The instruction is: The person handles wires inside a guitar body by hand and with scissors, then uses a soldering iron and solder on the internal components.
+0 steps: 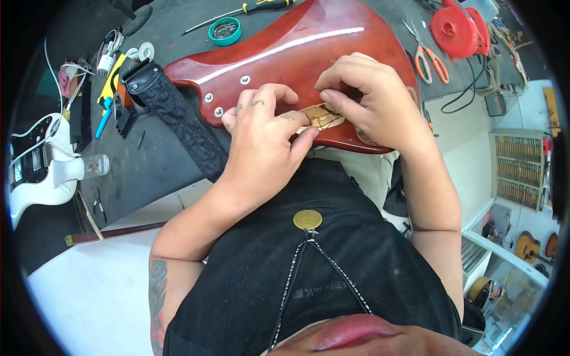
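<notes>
A glossy red-brown guitar body (pixel 267 53) lies back side up on the dark work table, with several round metal ferrules at its left part. Near its front edge is an open cavity (pixel 323 117) with pale wood and thin wires inside. My left hand (pixel 261 127) rests on the body at the left rim of this cavity, its fingers bent and apart, with no object visible in it. Over the cavity's right side, my right hand (pixel 371 98) has thumb and forefinger pressed together at a dark wire; what exactly they pinch is too small to make out.
A teal dish (pixel 224 31) of small parts and a yellow-black screwdriver (pixel 267 6) lie behind the body. To the right are orange-handled scissors (pixel 431 62) and a red blower (pixel 457 29). A black strap (pixel 172 113) and white guitar (pixel 44 172) are at left.
</notes>
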`<state>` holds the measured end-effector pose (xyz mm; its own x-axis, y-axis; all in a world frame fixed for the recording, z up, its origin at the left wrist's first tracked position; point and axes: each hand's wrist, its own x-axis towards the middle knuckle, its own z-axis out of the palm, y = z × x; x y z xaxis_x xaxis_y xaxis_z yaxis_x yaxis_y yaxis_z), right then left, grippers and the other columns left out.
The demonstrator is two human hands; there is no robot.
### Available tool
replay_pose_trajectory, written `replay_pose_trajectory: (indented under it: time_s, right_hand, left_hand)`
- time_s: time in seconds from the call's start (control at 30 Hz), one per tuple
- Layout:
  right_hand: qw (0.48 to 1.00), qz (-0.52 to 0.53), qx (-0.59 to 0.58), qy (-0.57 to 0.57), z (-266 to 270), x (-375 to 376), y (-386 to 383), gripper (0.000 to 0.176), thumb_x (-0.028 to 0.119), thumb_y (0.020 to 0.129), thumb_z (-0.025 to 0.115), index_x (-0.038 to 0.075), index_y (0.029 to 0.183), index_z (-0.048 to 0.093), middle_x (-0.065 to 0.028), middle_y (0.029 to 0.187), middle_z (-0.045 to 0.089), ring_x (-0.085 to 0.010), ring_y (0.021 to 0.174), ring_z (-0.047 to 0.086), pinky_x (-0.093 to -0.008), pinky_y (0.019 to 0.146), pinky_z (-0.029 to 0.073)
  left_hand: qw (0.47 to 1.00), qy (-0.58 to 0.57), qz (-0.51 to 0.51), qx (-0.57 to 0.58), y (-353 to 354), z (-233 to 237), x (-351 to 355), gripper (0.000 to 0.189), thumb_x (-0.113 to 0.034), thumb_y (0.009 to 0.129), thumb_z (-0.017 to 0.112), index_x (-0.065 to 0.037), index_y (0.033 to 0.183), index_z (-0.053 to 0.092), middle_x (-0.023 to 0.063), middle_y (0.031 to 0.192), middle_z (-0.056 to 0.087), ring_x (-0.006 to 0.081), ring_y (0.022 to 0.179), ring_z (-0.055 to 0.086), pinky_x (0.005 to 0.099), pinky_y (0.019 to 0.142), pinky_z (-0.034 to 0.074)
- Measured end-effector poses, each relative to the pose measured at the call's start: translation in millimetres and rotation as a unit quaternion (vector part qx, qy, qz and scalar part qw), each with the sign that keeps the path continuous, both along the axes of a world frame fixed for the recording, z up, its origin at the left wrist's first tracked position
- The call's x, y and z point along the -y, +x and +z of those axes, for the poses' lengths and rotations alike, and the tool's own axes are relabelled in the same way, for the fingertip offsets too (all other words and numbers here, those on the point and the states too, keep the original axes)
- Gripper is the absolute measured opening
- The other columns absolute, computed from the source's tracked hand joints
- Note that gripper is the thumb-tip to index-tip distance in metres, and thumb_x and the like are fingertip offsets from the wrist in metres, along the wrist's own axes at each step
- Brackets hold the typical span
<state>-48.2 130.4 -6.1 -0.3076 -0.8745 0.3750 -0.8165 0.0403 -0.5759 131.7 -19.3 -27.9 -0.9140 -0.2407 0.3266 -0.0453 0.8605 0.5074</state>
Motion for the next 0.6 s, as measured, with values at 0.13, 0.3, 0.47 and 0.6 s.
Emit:
replay_pose_trajectory:
  time_s: [0.13, 0.3, 0.47, 0.6]
  right_hand:
    - [0.997, -0.035, 0.067, 0.001, -8, -13, 7, 0.016, 0.008, 0.086, 0.081, 0.005, 0.1, 0.074, -0.0081, 0.087, 0.07, -0.0286, 0.086, 0.067, -0.0415, 0.08, 0.054]
    - [0.971, -0.04, -0.207, -0.111, -13, -23, -1, 0.029, 0.01, 0.078, 0.084, 0.012, 0.105, 0.073, -0.0025, 0.097, 0.07, -0.0242, 0.088, 0.067, -0.0391, 0.08, 0.051]
    - [0.962, 0.014, -0.254, -0.102, -9, -30, -7, 0.034, 0.006, 0.072, 0.087, 0.008, 0.104, 0.074, -0.0049, 0.099, 0.07, -0.0267, 0.085, 0.066, -0.0395, 0.076, 0.052]
    - [0.965, 0.045, -0.251, -0.066, -11, -31, -10, 0.027, 0.01, 0.075, 0.083, 0.01, 0.099, 0.07, -0.0033, 0.094, 0.067, -0.0243, 0.085, 0.065, -0.039, 0.076, 0.05]
  left_hand:
    - [0.999, 0.045, 0.007, -0.02, -15, -3, -2, 0.011, -0.013, 0.088, 0.083, -0.009, 0.099, 0.083, 0.006, 0.122, 0.068, 0.0296, 0.115, 0.06, 0.0446, 0.095, 0.044]
    - [0.998, 0.055, -0.023, -0.031, -28, -3, -6, 0.01, -0.011, 0.09, 0.078, -0.007, 0.099, 0.081, 0.0061, 0.122, 0.068, 0.0282, 0.115, 0.061, 0.0452, 0.097, 0.044]
    - [0.998, 0.042, -0.035, -0.023, -30, 0, -9, 0.01, -0.012, 0.091, 0.076, -0.007, 0.098, 0.08, 0.0064, 0.122, 0.068, 0.0276, 0.115, 0.061, 0.0458, 0.1, 0.043]
    - [0.998, 0.051, -0.045, -0.012, -29, 1, -9, 0.01, -0.013, 0.091, 0.076, -0.007, 0.098, 0.079, 0.0065, 0.123, 0.068, 0.0289, 0.116, 0.061, 0.046, 0.102, 0.043]
